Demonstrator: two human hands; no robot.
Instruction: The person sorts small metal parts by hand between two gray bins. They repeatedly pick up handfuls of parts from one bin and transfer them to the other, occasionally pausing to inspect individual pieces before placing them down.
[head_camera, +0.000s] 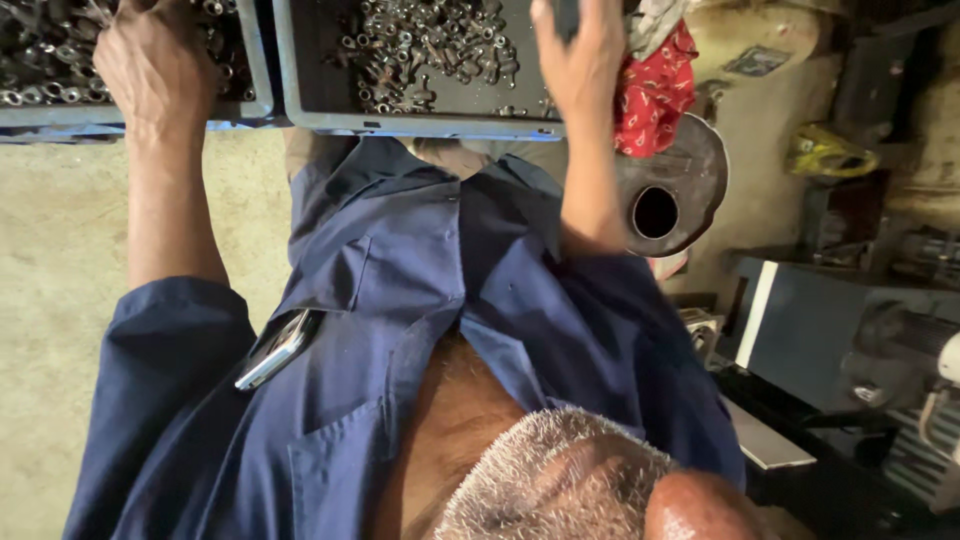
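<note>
Sorting through loose nuts and bolts (425, 45) in grey tray (300, 80): left hand (155, 65) spread flat in neighbouring tray (255, 60), right hand (580, 60) at grey tray's right edge, grip closure not discernible; next likely picking one piece; red cloth (655, 85) and metal funnel (675, 190) crowding right of tray.

2 trays (420, 120) of nuts (420, 45) sit side by side, the left hand (150, 60) in one, the right hand (580, 60) on the other, a cloth (655, 85) beside it.
</note>
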